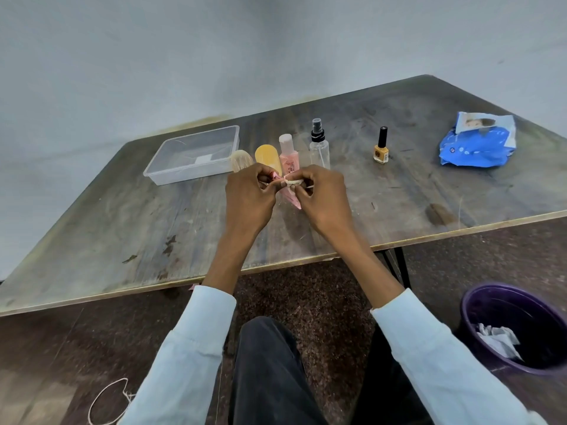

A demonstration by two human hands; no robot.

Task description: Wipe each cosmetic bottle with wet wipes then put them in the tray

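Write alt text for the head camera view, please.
Both hands, left hand and right hand, hold a small pink item over a worn table. Behind stand bottles, an empty clear tray and a blue wipes pack.

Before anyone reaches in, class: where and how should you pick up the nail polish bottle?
Pinch the nail polish bottle by its tall black cap, coming straight down from above. It stands upright and alone on the table, the cap is narrow, and both hands could get at it freely.
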